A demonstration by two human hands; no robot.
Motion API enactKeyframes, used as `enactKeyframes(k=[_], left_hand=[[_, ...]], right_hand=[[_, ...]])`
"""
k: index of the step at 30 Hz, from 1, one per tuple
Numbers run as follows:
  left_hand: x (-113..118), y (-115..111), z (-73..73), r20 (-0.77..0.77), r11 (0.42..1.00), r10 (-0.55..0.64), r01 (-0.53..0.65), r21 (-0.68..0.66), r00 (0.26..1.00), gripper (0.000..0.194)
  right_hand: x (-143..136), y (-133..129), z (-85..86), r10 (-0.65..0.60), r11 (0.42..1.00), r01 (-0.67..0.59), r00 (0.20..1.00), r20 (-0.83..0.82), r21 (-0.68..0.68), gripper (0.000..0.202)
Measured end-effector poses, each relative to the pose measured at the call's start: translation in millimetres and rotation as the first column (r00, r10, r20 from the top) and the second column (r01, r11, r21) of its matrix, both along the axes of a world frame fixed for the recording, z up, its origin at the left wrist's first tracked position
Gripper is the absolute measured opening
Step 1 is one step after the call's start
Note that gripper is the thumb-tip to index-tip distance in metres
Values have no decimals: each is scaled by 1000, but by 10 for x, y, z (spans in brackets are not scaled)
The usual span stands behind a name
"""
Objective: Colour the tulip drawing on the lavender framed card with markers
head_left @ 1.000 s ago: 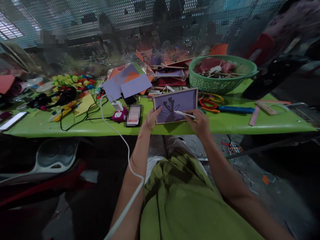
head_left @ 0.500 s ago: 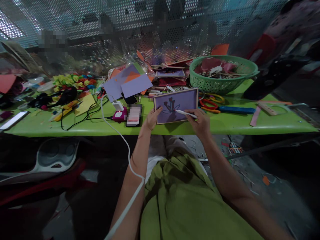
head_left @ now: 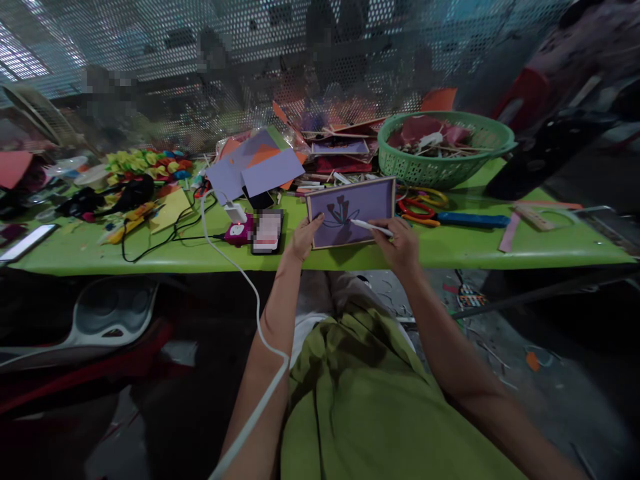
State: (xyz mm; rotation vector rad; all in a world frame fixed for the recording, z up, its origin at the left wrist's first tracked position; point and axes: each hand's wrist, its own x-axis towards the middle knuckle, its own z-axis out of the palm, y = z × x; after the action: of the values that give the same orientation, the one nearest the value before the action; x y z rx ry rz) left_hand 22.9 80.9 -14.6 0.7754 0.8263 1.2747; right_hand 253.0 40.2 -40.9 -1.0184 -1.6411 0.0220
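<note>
A shallow wooden-edged frame (head_left: 376,197) with a purple backing is held tilted up over the front of the green table. Dark red flower shapes with dark stems and leaves (head_left: 342,212) show on the backing. My left hand (head_left: 303,238) grips the frame's left side, thumb on the front face. In my right hand (head_left: 401,244) is a slim white pen (head_left: 371,227), its tip at the lower part of the flower design. Whether the tip touches the surface I cannot tell.
The green table (head_left: 320,259) carries a phone (head_left: 267,231), a purple power adapter (head_left: 239,231) with cables, purple paper sheets (head_left: 273,172), a green basket (head_left: 425,163) of scraps, and blue-handled pliers (head_left: 473,219). A white cable (head_left: 257,293) runs past my left arm.
Almost nothing differs. The pen tip and my right hand have shifted very slightly; both hands keep their hold.
</note>
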Motion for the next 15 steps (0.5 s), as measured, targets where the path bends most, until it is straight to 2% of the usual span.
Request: enactKeyframes(k=[10,15], left_hand=[[-7,5,-9,0,999,-22,22,38,1000,34],[-10,-3,9,11,1000,-2,3,-13,1000,36]], right_hand=[[4,-20,30,-69,998,69,997,-35,5,21],[1,-26,37,-80,997,79,995,-62,-19,23]])
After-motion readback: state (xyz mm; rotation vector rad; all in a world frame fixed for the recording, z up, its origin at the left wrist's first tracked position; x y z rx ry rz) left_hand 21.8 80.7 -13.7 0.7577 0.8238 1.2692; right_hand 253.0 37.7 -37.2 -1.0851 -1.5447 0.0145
